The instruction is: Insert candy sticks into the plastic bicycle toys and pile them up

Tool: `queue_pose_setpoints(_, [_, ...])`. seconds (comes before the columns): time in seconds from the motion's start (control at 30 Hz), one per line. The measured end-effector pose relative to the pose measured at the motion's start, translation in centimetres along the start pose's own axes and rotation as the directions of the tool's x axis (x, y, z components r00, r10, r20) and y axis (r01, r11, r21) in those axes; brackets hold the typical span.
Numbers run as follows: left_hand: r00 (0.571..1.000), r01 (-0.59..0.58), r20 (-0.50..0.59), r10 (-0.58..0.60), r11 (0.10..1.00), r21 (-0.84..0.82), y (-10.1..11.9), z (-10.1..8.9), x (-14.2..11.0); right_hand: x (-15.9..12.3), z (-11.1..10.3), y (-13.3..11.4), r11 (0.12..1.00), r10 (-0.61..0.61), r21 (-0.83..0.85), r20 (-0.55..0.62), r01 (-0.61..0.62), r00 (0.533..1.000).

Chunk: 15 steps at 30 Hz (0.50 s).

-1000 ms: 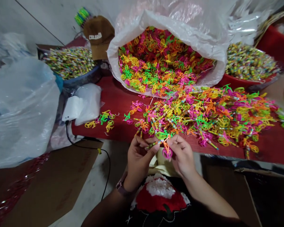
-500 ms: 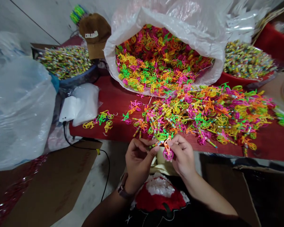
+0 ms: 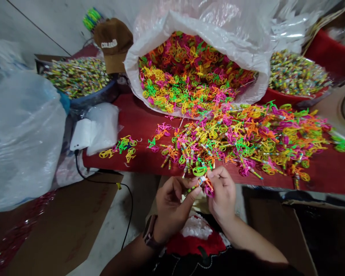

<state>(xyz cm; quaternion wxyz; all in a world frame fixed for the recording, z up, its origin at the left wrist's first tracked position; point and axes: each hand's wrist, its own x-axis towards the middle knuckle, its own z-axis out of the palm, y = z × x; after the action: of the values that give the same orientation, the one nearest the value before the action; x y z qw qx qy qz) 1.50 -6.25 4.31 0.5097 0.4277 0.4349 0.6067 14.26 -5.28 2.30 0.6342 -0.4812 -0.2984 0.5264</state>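
My left hand (image 3: 172,205) pinches a thin wrapped candy stick (image 3: 193,186) near its end. My right hand (image 3: 222,193) is closed around a small orange and pink plastic toy bicycle (image 3: 208,186), which meets the stick's tip. Both hands hover just below the front edge of the red table (image 3: 138,122). Right above them lies a wide heap of neon plastic bicycles with sticks (image 3: 247,136). Behind it an open white plastic bag (image 3: 189,73) is full of loose bicycles.
A dark basin of wrapped sticks (image 3: 77,76) stands at back left beside a brown cap (image 3: 113,42). A red basin of sticks (image 3: 299,78) sits at back right. A big clear bag (image 3: 23,134), a white charger with cable (image 3: 82,134) and cardboard (image 3: 69,218) are on the left.
Both hands have dropped slightly toward my body, carrying the stick and bicycle. My right hand has closed more tightly over the bicycle, hiding its pink wheel.
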Motion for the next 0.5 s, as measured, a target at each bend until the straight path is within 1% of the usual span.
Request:
queue_pose_setpoints(0.17, [0.998,-0.007,0.066,0.006,1.0,0.013,-0.3,-0.6,-0.3,-0.4,0.2,-0.1,1.0,-0.022,-0.015,-0.04,0.021,0.999])
queue_pose_setpoints(0.3, [0.997,-0.003,0.08,0.001,1.0,0.03,-0.5,-1.0,-0.3,-0.7,0.4,0.1,1.0,-0.012,-0.006,-0.026,0.012,1.0])
queue_pose_setpoints(0.5, [0.995,-0.053,0.091,0.046,0.996,0.067,0.0,-1.4,-0.1,-1.0,1.1,0.3,1.0,-0.021,-0.004,-0.019,0.021,1.0])
